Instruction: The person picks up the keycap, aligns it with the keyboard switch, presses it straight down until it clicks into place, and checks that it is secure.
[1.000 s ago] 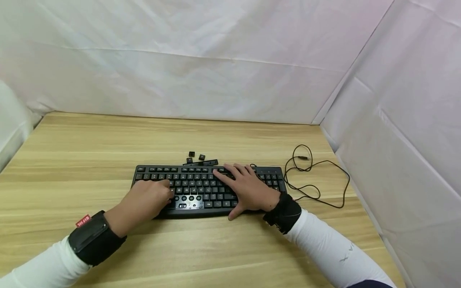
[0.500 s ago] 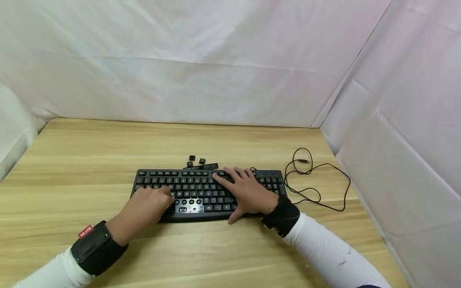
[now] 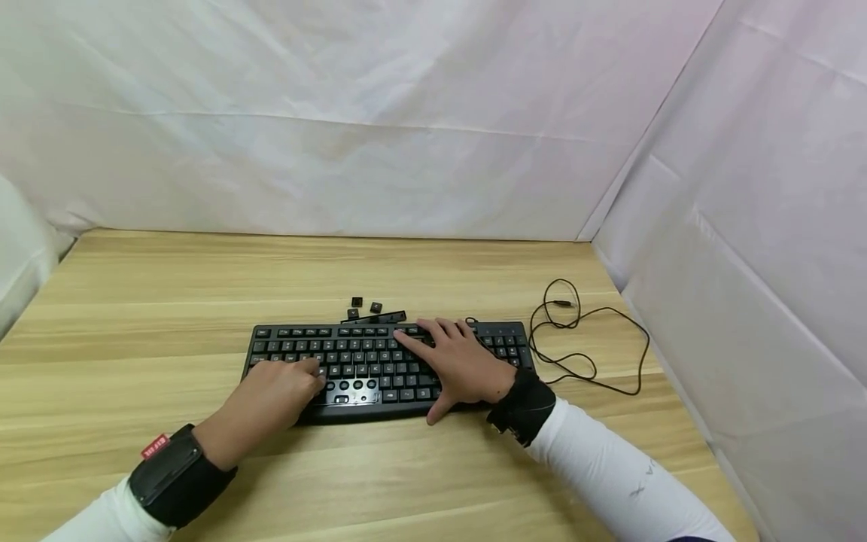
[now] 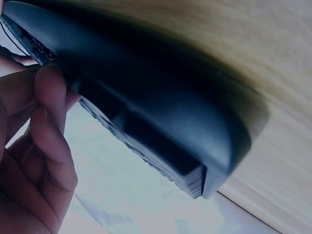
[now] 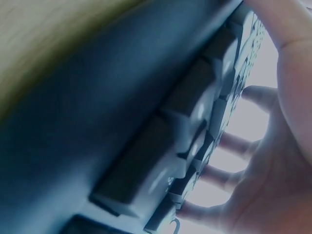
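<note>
A black keyboard lies on the wooden table, several keycaps gone from its bottom rows, where a shiny bare strip with round key posts shows. My left hand is over its left part, fingers curled, with thumb and index finger pinching a keycap at the left end of that strip; the keycap itself is mostly hidden by the fingers. Spread wide, my right hand rests on the right half of the keyboard, fingers fairly straight, thumb at the front edge. The right wrist view shows keys beside its palm.
Behind the keyboard lie loose keycaps and a long black bar, which looks like the space bar. A coiled cable with a plug lies to the right. White cloth walls stand at the back and sides.
The head view has shifted slightly, so everything sits a little lower in it. Both hands keep their places on the keyboard, and the loose keycaps have not moved.
</note>
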A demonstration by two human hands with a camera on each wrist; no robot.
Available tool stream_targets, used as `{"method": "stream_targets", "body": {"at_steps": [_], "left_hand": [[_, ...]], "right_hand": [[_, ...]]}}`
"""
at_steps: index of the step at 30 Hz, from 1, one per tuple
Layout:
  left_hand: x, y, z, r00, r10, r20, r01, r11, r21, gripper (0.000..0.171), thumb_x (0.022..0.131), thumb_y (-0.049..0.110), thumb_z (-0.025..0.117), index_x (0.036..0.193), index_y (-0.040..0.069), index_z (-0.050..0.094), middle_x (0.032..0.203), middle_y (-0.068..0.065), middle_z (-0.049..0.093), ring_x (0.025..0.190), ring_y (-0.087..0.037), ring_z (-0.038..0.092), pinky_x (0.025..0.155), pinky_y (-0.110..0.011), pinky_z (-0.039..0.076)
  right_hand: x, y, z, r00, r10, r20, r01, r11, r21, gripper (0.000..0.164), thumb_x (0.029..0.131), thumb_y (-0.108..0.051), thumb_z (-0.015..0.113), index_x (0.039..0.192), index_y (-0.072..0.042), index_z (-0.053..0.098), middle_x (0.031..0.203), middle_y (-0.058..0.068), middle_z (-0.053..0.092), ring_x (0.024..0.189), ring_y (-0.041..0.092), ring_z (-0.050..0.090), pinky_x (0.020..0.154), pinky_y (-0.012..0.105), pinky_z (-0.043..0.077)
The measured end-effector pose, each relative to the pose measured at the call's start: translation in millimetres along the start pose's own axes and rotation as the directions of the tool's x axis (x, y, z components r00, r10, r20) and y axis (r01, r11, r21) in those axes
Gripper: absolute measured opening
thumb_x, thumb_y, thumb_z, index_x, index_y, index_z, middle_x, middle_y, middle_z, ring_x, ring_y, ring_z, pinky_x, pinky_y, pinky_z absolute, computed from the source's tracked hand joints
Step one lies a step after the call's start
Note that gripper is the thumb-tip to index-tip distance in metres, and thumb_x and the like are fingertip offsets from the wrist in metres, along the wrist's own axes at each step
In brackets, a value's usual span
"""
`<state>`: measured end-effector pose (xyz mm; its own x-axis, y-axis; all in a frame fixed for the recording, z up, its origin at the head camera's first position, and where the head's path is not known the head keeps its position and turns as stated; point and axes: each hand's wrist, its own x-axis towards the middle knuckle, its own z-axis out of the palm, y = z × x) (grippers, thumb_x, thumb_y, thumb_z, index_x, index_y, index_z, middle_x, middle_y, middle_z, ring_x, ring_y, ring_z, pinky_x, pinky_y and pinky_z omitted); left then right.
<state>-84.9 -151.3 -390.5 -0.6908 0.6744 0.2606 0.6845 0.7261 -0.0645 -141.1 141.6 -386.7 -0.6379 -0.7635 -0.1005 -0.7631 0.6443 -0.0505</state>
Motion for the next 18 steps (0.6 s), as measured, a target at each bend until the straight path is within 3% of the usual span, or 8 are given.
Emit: {"method": "stream_targets", "body": {"at_steps": [9,18], "left_hand": [[-0.8,0.8,1.6,1.0,0.0,0.018,-0.001,1.0,0.011,0.017,0.071,-0.007,0.071,0.065,0.009,0.068,0.063,0.0,0.057,0.041,-0.009,0.041,0.033,-0.029,0.043],[-1.1,1.9,2.3,1.0,0.009,0.024,-0.01,1.0,0.028,0.016,0.071,-0.005,0.072,0.065,0.009,0.068,0.064,0.001,0.057,0.041,-0.009,0.043,0.033,-0.029,0.043]], "right_hand": [[1.3,1.5,2.4,1.0,0.004,-0.01,-0.005,0.999,-0.033,0.139,0.041,-0.08,0.07,0.153,-0.017,0.014,0.148,0.02,0.029,0.127,0.036,0.031,0.094,0.064,0.034],[0.9,2.2,3.8,0.998,0.052,0.024,-0.051,0.997,-0.06,0.144,0.043,-0.085,0.064,0.151,-0.004,0.014,0.153,0.019,0.023,0.131,0.034,0.026,0.099,0.062,0.03]]}}
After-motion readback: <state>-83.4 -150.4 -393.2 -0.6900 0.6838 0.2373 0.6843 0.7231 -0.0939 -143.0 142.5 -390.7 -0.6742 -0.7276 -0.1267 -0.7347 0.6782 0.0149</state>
